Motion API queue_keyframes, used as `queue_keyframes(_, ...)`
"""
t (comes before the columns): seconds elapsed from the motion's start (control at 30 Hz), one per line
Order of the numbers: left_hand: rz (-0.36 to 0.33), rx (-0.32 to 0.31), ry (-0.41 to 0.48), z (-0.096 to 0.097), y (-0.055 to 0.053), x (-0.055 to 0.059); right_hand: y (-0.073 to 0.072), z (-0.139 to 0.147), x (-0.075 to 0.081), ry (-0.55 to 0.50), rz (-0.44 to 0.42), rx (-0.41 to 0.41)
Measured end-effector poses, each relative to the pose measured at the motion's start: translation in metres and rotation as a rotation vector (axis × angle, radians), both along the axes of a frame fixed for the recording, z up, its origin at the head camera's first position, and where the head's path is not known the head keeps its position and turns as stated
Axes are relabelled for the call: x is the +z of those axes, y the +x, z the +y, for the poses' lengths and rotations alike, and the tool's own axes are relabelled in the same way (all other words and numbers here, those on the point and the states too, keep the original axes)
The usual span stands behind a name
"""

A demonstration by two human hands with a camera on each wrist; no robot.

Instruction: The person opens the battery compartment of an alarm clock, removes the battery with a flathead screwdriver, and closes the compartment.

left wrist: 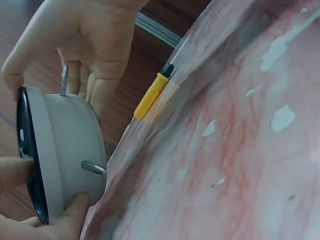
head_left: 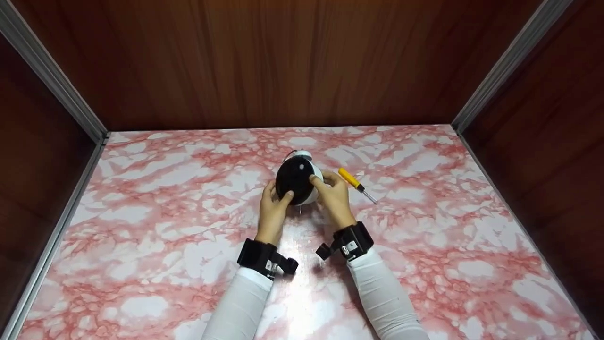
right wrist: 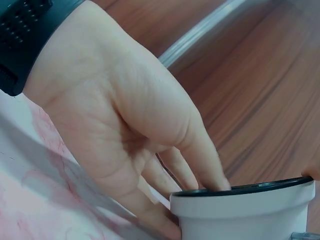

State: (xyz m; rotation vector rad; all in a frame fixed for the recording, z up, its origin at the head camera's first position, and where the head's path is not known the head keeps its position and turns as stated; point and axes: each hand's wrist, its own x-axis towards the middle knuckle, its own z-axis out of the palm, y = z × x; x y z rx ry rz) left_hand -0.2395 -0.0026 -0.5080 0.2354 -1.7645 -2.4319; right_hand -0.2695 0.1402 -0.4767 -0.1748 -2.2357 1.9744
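Note:
Both hands hold a round white alarm clock (head_left: 295, 182), tilted so that its black back faces up toward the head camera. A white bell-shaped part (head_left: 302, 154) shows at its far edge. Two short metal legs (left wrist: 93, 167) stick out of the white side in the left wrist view. My left hand (head_left: 272, 215) grips the near left side, thumb on the black back. On the opposite side my right hand (head_left: 336, 198) grips the rim, its thumb pressing the back and its other fingers behind the body. The clock's front is hidden.
Just right of the right hand lies a screwdriver (head_left: 349, 178) with a yellow handle, its shaft pointing toward the near right. The tabletop (head_left: 165, 226) has a red and white marbled surface. Dark wood panels (head_left: 283, 61) with metal corner strips enclose it at the back and sides.

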Motion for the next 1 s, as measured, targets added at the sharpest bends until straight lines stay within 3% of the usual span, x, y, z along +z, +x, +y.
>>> queue_keyframes(0.27,-0.014,0.02,-0.018,-0.0046,-0.0007,-0.0041,-0.0014,-0.0011,-0.0071,-0.161,-0.066,0.007)
queue_keyframes(0.57,-0.02,0.018,-0.03,-0.0038,-0.0017,-0.0072,-0.0018,0.0016,-0.0058,-0.239,-0.147,0.029)
queue_keyframes(1.0,0.02,-0.007,-0.066,-0.0014,-0.0052,-0.009,-0.0031,0.0084,-0.0038,-0.218,-0.118,0.024)
